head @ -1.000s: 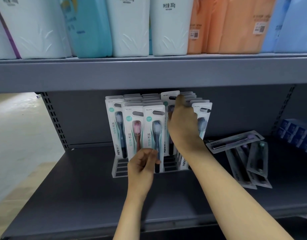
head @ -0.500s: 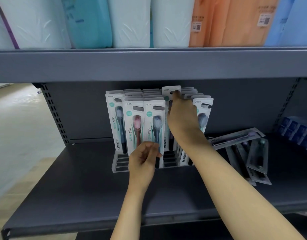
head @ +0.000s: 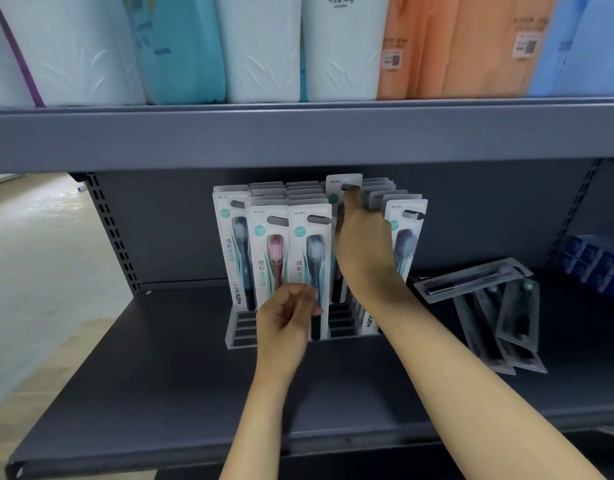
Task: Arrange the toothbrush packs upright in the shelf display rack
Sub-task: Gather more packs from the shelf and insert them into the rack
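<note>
A grey shelf carries a clear display rack filled with upright toothbrush packs. Loose packs lie flat to its right. The right hand pinches one raised pack standing higher than its row. The left hand, fingers curled, holds the front blue-brush pack at its lower part.

We see the display rack standing on the shelf, behind our left hand. The upright toothbrush packs stand in it in rows, one behind another. Our right hand reaches between them and touches a raised pack, behind and to the right of the left hand. Well to the right of the right hand, loose packs lie flat on the shelf, overlapping. Above both hands, big packages stand on the upper shelf.
</note>
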The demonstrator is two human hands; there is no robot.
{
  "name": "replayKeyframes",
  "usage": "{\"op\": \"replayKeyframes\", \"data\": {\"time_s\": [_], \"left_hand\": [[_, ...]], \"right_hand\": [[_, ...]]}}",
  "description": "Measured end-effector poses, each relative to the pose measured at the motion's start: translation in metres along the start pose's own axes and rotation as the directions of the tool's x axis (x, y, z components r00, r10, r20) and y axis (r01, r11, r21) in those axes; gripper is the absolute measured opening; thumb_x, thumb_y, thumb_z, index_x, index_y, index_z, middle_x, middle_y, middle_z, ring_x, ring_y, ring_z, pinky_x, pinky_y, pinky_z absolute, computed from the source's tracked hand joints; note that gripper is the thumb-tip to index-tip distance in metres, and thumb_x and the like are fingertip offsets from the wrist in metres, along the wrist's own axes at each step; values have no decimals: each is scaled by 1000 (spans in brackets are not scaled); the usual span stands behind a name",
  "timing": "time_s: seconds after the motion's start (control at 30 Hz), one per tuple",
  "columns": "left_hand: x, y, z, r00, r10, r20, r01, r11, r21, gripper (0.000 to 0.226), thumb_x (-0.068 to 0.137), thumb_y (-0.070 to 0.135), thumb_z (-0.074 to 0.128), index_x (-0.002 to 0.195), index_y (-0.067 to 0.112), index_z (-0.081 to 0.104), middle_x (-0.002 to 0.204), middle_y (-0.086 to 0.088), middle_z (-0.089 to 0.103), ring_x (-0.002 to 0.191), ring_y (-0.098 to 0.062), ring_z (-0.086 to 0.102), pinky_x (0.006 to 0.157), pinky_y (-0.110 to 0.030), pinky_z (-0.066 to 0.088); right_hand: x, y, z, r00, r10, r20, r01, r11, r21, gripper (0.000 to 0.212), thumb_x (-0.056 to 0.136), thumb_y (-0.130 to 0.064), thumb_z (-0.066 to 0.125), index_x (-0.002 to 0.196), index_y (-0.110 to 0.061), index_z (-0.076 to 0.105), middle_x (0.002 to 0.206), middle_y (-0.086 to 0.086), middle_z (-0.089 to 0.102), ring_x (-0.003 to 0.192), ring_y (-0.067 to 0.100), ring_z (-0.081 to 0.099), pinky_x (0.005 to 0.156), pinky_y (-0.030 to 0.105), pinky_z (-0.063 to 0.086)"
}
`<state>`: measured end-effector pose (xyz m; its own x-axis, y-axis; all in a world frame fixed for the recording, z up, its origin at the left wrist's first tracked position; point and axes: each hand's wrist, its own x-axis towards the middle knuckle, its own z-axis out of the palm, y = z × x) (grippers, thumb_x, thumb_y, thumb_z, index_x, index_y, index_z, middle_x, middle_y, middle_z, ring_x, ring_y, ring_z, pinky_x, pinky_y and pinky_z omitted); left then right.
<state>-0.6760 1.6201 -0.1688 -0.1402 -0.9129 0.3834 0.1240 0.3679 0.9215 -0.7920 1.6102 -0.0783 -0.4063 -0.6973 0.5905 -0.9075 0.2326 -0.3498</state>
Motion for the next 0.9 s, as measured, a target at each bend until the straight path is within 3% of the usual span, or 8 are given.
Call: {"op": "replayKeyframes", "data": {"time_s": [0.23,0.4,0.6,0.63,0.7,0.8,0.83,0.9], "left_hand": [[0,1,3,1000,-25,13,25,1000,9,21,93,4,56,74,10,64,57,5,62,56,-1,56,60,-9,41],[0,-4,3,1000,-13,12,12,995,95,22,94,9,56,75,17,64,59,8,64,58,-13,54,58,-13,42],[2,-5,3,1000,22,-2,-21,989,149,22,93,13,57,74,22,64,61,5,64,55,-12,50,52,-17,38],[2,-4,4,998,60,-4,-58,981,186,21,93,13,57,75,22,64,61,4,64,53,-13,49,51,-18,37],[7,2,4,964,267,-10,-248,907,339,17,92,15,56,77,18,64,59,9,57,50,-7,42,51,-16,35],[20,17,9,777,629,7,-523,640,563,17,87,15,53,80,8,68,71,6,61,70,-10,45,71,-21,40],[25,24,12,731,682,17,-556,581,594,16,86,13,54,83,7,69,80,1,65,78,-14,47,77,-26,41],[31,36,19,705,709,14,-543,527,654,18,85,14,55,93,10,71,98,-4,68,90,-21,49,79,-30,39]], "right_hand": [[0,2,-5,998,-33,60,35,999,-26,49,94,6,36,140,-8,28,97,18,66,89,35,65,61,32,37],[0,2,-9,995,-43,92,47,998,-43,51,91,10,34,139,-7,31,101,18,65,94,35,64,69,36,45],[-2,2,-10,994,-39,99,45,997,-65,53,89,11,36,138,-7,32,99,17,65,95,35,64,74,39,47],[-1,3,-9,994,-46,98,52,997,-60,53,89,11,36,139,-7,32,99,18,65,94,36,64,72,38,47],[0,3,-8,993,-57,99,62,997,-51,52,90,11,35,139,-6,31,99,19,65,92,36,64,67,36,44],[0,3,-7,994,-46,100,52,997,-59,52,91,8,36,140,-8,29,99,18,65,94,36,64,66,35,41],[1,3,-7,995,-40,96,46,997,-62,51,91,7,37,139,-8,28,98,17,65,93,35,64,64,34,39],[1,3,-7,996,-29,83,35,997,-73,49,91,4,41,136,-10,30,96,15,66,90,34,65,62,33,37]]}}
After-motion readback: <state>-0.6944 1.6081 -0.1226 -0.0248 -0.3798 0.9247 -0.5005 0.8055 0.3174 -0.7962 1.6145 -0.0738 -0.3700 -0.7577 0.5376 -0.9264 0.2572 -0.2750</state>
